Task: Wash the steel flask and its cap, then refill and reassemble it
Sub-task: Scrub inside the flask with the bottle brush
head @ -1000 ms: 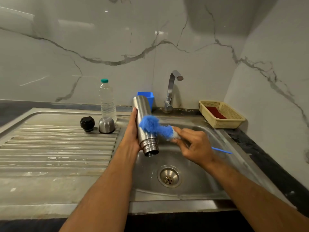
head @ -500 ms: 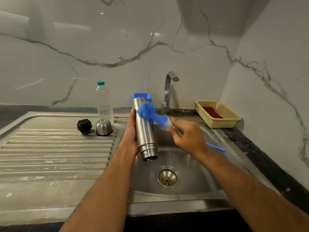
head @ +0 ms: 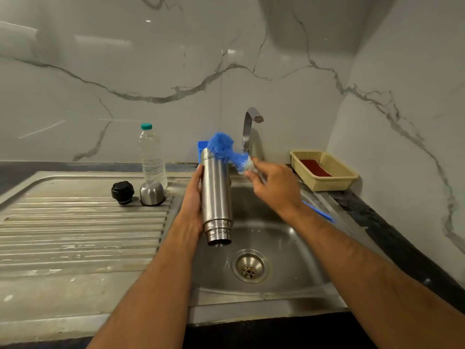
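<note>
The left hand [head: 192, 197] grips the steel flask [head: 217, 195] around its body, holding it upside down over the sink basin [head: 289, 260], its open threaded mouth pointing down toward the drain [head: 249, 266]. The right hand [head: 275, 188] holds a blue bottle brush [head: 224, 147], fingers curled round its stem just behind the bristles; the bristle head rests against the flask's upturned base, and the blue handle end shows beyond the wrist, above the basin's right side.

Nearest the camera runs the steel front lip of the sink, set in a dark tabletop [head: 392, 238]. To the left lies the ribbed steel drainboard [head: 83, 230], streaked with water. At its far end stand a black stopper [head: 122, 192] and, just beside it, the steel cap [head: 152, 193] turned mouth down, with a clear plastic water bottle [head: 151, 157] with a green lid right behind the cap.

Farther back, a chrome tap [head: 249, 129] rises behind the basin, a blue container [head: 202, 147] partly hidden behind the flask. To the right a cream plastic basket [head: 324, 171] holds something dark red. White marble-patterned walls with grey veins meet in a corner on the right.
</note>
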